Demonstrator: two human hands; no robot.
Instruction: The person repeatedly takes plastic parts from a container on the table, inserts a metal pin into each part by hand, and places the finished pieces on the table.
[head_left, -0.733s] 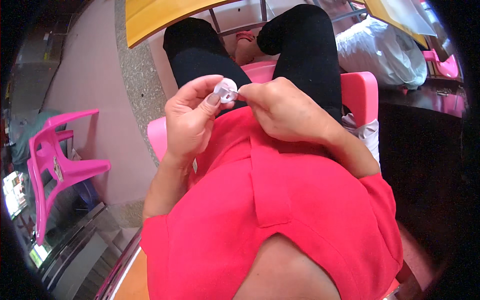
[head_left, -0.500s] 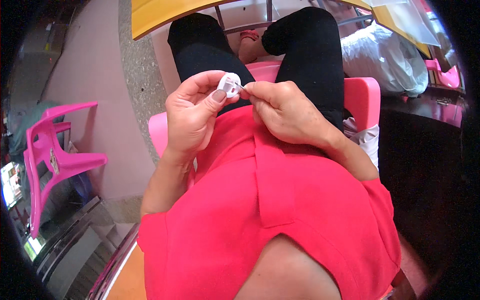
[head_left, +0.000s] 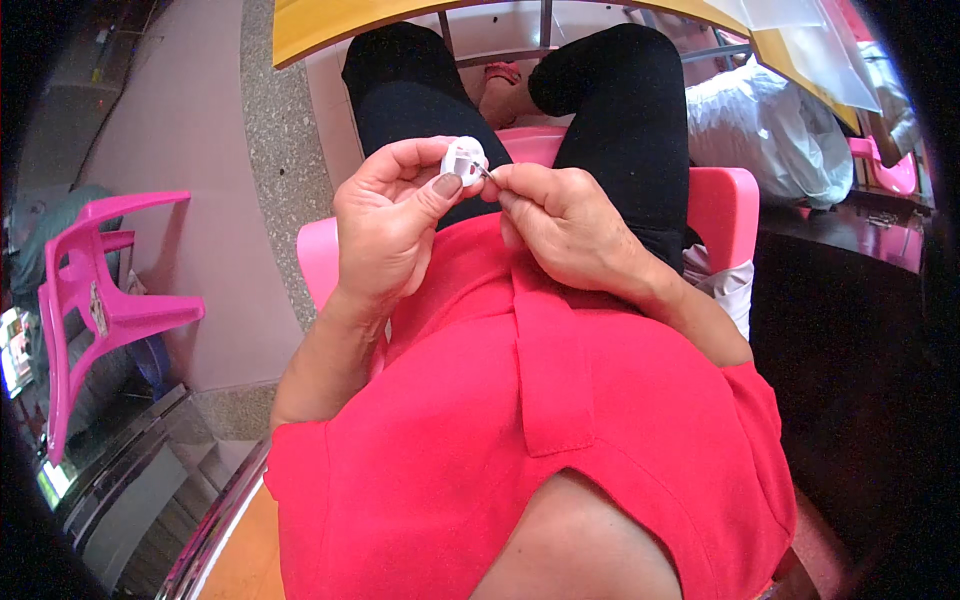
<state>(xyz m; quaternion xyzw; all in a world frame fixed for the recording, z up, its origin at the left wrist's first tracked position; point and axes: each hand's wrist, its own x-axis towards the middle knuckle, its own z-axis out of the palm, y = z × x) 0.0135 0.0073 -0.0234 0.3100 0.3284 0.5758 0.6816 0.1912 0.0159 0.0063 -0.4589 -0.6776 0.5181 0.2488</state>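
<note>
Above my lap, my left hand [head_left: 395, 215] grips a small round white plastic piece [head_left: 463, 158] between thumb and fingers. The piece has a raised rim and a recessed middle with an opening in it. My right hand [head_left: 570, 215] is closed in a pinch around a thin dark metal pin-like tool [head_left: 484, 171]. Its tip reaches the right side of the white piece's recess. Most of the tool is hidden inside my right fingers, so its exact kind does not show.
I sit on a pink plastic chair [head_left: 722, 215]. A yellow table edge [head_left: 420, 22] runs above my knees. To the right are a stuffed white plastic bag [head_left: 765, 130] and a dark surface [head_left: 840, 330]. A magenta plastic chair [head_left: 110, 305] stands at the left beside a pink wall [head_left: 190, 160].
The white piece has tilted slightly in my left hand, and its recess faces a little differently. The tool tip has shifted slightly upward at the recess. The whole view has moved a little.
</note>
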